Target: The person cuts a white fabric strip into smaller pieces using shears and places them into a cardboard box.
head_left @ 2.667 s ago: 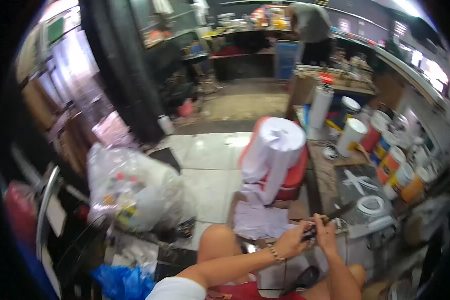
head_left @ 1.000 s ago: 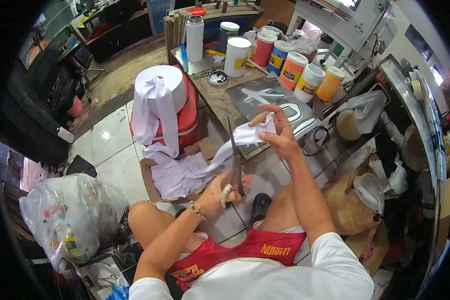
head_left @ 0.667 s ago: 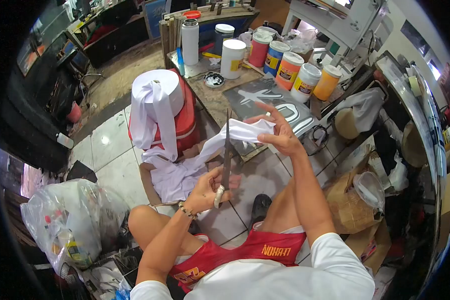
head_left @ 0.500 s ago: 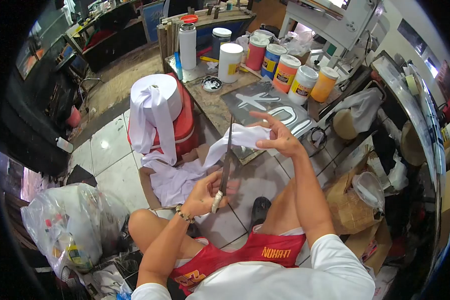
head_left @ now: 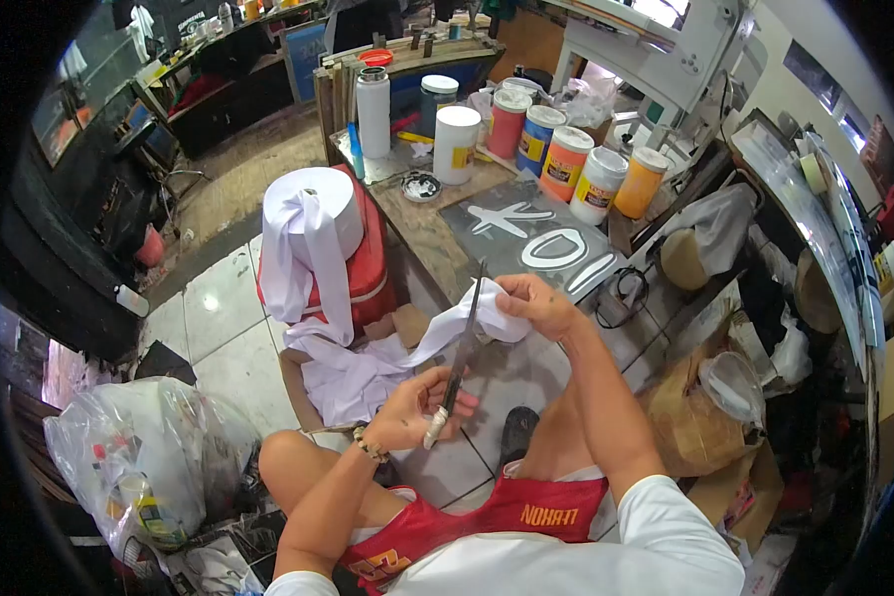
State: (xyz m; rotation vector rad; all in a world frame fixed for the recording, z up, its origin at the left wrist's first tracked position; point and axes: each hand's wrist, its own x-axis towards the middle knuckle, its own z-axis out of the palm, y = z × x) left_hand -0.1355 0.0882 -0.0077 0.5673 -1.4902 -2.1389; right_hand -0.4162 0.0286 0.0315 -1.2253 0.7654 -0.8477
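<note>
My left hand (head_left: 417, 409) is closed on what look like long scissors (head_left: 459, 372), seen nearly edge-on, with a handle wrapped in whitish material. The dark blades point up and away, across a white fabric strip (head_left: 449, 328). My right hand (head_left: 541, 306) pinches the bunched end of that strip between thumb and fingers. From there the strip runs down left to a loose white heap in a cardboard box (head_left: 296, 382). Behind the box, a big roll of white fabric tape (head_left: 340, 214) lies on a red cooler (head_left: 372, 278), its tail hanging down.
Ahead, a low table (head_left: 392, 204) bears several paint jars (head_left: 566, 164), a white bottle (head_left: 373, 109) and a dark lettered board (head_left: 497, 223). A clear bag of containers (head_left: 149, 447) stands at left. Cardboard boxes (head_left: 700, 407) and plastic stand at right.
My right hand has come lower and nearer to the blades, its fingers more closed on the now bunched strip. The scissors have tilted to the right. The view has shifted slightly.
</note>
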